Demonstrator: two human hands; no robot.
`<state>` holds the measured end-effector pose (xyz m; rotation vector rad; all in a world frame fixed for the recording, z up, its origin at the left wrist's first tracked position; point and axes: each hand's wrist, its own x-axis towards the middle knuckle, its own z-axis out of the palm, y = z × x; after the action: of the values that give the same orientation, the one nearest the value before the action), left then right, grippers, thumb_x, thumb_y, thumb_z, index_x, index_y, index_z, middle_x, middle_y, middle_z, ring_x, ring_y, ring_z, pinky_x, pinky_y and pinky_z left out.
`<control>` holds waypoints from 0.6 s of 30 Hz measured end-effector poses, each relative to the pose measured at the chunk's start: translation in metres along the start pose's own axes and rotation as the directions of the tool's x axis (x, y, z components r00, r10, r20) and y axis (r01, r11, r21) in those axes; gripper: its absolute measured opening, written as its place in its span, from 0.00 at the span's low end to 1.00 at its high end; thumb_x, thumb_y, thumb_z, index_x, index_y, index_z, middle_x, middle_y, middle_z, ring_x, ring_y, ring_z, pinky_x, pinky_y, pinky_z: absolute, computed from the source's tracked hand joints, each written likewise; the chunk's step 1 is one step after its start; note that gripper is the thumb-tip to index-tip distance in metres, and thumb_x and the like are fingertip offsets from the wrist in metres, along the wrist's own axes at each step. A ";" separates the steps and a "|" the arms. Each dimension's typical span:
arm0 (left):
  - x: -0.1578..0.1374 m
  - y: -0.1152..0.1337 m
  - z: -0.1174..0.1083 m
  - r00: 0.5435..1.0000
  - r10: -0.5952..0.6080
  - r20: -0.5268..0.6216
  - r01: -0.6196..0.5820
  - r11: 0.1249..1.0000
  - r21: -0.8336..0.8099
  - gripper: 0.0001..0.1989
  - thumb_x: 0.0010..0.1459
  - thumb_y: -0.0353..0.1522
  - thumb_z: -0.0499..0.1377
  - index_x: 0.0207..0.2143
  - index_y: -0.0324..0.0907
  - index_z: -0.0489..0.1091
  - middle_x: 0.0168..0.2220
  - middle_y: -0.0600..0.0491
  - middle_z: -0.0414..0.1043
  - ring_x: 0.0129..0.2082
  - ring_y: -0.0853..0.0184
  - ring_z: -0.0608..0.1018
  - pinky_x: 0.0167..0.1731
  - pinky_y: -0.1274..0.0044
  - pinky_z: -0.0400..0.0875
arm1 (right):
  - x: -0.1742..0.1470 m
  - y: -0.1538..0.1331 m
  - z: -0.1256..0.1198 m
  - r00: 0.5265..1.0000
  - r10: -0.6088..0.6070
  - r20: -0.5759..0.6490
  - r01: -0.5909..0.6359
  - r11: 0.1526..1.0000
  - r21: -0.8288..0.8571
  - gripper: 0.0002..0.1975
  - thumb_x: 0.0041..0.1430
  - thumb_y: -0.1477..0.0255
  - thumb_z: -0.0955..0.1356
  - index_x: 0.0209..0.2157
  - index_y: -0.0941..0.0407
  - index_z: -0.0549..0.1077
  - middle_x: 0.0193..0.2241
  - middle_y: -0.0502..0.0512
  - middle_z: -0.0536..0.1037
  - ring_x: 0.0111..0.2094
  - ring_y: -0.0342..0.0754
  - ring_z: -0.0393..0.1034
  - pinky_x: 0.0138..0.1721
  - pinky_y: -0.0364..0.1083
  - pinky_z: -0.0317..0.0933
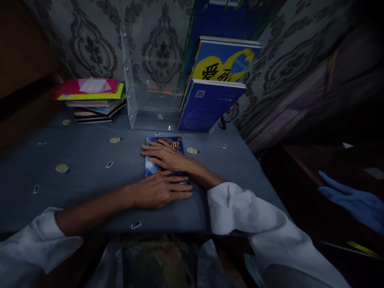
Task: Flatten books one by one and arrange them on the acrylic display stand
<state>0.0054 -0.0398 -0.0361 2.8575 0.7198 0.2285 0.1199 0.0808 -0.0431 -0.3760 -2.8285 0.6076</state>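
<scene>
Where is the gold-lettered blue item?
In the head view, the blue item lies just left of centre on the table, partly under the left hand and right hand.

Grey-blue table (90, 192) with a stack of books (93, 98), a clear rack (129, 96) and a flat blue booklet (151, 168).

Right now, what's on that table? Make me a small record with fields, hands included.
left hand: flat, across the lower edge of a small, glossy blue book
right hand: flat, over its upper part
behind: clear plastic rack, larger blue books standing at its right
back left: flat pile of books, red on top
surface: bluish cloth, yellow spotted prints
</scene>
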 end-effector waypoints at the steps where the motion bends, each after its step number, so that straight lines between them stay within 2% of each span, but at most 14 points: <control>1: 0.000 0.000 -0.001 1.000 -0.008 0.012 0.008 1.000 -0.007 0.22 0.69 0.29 0.50 0.64 0.47 0.63 0.64 0.52 0.65 0.67 0.61 0.62 0.65 0.65 0.55 | 0.001 0.000 0.001 1.000 -0.001 0.000 0.001 1.000 -0.012 0.19 0.70 0.69 0.63 0.60 0.50 0.69 0.65 0.52 0.65 0.70 0.51 0.50 0.69 0.61 0.41; 4: 0.000 0.001 -0.001 0.999 -0.024 0.034 0.025 0.999 -0.029 0.23 0.69 0.29 0.51 0.64 0.49 0.63 0.65 0.53 0.64 0.68 0.61 0.61 0.66 0.64 0.54 | 0.001 0.000 0.005 1.000 0.006 -0.017 -0.007 0.999 -0.043 0.20 0.71 0.68 0.61 0.61 0.51 0.68 0.66 0.54 0.64 0.70 0.51 0.50 0.69 0.61 0.42; 9: 0.000 -0.002 0.003 0.999 -0.031 -0.024 0.028 0.995 -0.100 0.22 0.68 0.28 0.52 0.63 0.48 0.65 0.64 0.51 0.66 0.67 0.61 0.63 0.65 0.63 0.57 | 0.001 0.001 0.009 0.999 0.012 -0.050 -0.014 0.999 -0.036 0.22 0.70 0.67 0.61 0.63 0.52 0.66 0.67 0.56 0.62 0.69 0.51 0.52 0.69 0.61 0.43; 14: -0.002 -0.007 0.001 0.996 -0.019 -0.086 -0.009 0.953 -0.304 0.19 0.70 0.30 0.49 0.58 0.42 0.71 0.61 0.49 0.69 0.66 0.64 0.65 0.66 0.69 0.58 | 0.003 0.006 0.015 0.998 0.029 -0.057 -0.029 1.000 0.001 0.22 0.70 0.65 0.62 0.62 0.51 0.67 0.66 0.55 0.63 0.69 0.54 0.52 0.69 0.63 0.41; 18: -0.003 -0.012 0.002 0.993 -0.065 -0.096 0.017 0.902 -0.432 0.18 0.68 0.29 0.51 0.56 0.44 0.73 0.60 0.52 0.71 0.66 0.64 0.65 0.66 0.69 0.57 | 0.004 0.011 0.019 0.999 0.009 -0.047 -0.009 1.000 0.009 0.23 0.70 0.63 0.61 0.63 0.52 0.66 0.67 0.55 0.62 0.70 0.56 0.50 0.69 0.65 0.40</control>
<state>-0.0026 -0.0311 -0.0408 2.4194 0.6517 0.4755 0.1135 0.0849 -0.0642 -0.3966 -2.7797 0.6042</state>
